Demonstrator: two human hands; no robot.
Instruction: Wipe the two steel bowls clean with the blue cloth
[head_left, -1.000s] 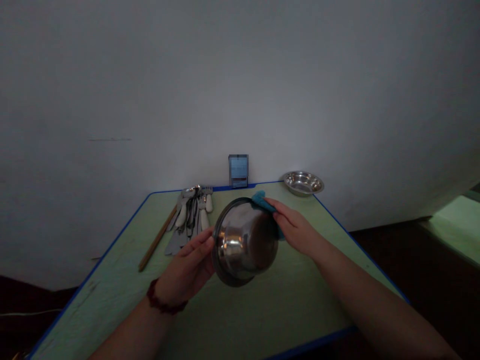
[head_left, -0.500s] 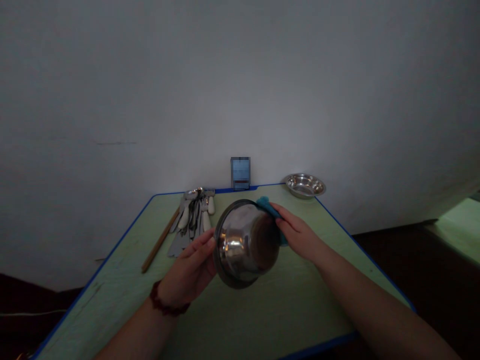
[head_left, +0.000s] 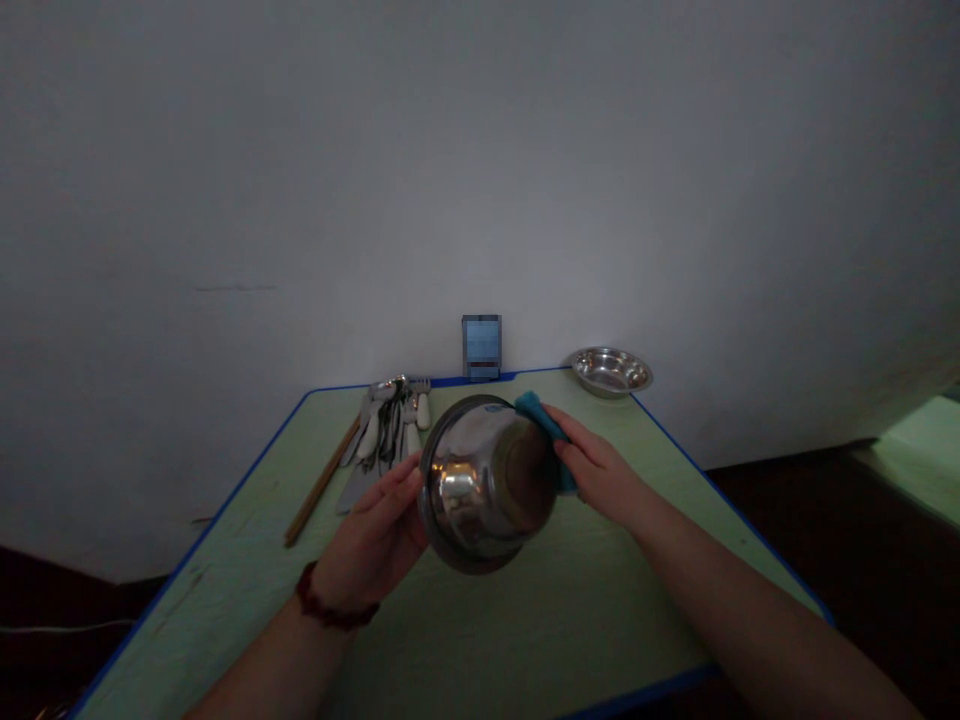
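A shiny metal bowl (head_left: 469,490) is held tilted on its side above the table, its base facing right and toward me. My left hand (head_left: 382,535), with a dark red band at the wrist, grips the bowl's rim on the left; some of its fingers are hidden behind the bowl. On the other side my right hand (head_left: 596,465) is closed on a blue-green cloth (head_left: 541,412), which touches the bowl's outer wall near the base. The inside of the bowl is turned away from view.
On the green table (head_left: 637,590) with blue edging, a pile of cutlery (head_left: 386,425) lies at the back left beside a wooden stick (head_left: 322,485). A shallow metal dish (head_left: 610,372) sits at the back right corner. A phone-like device (head_left: 481,347) leans against the wall.
The bowl has shifted slightly left and turned a little, and a small blue mark now shows near its upper rim. My left hand moved slightly left with it; the right hand barely moved.
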